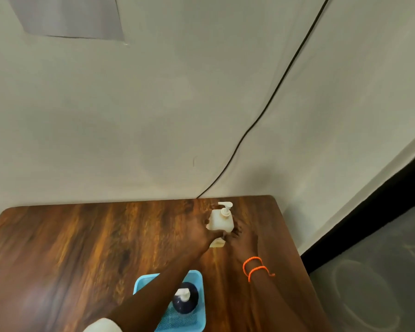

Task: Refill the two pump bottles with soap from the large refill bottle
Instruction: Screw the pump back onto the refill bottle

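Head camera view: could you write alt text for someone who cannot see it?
Two hands, left and right, hold a white pump bottle at the far side of a wooden table. Nearer, a dark pump bottle stands in a blue tray.

Two pump bottles (221,220) — one tray (139,283)
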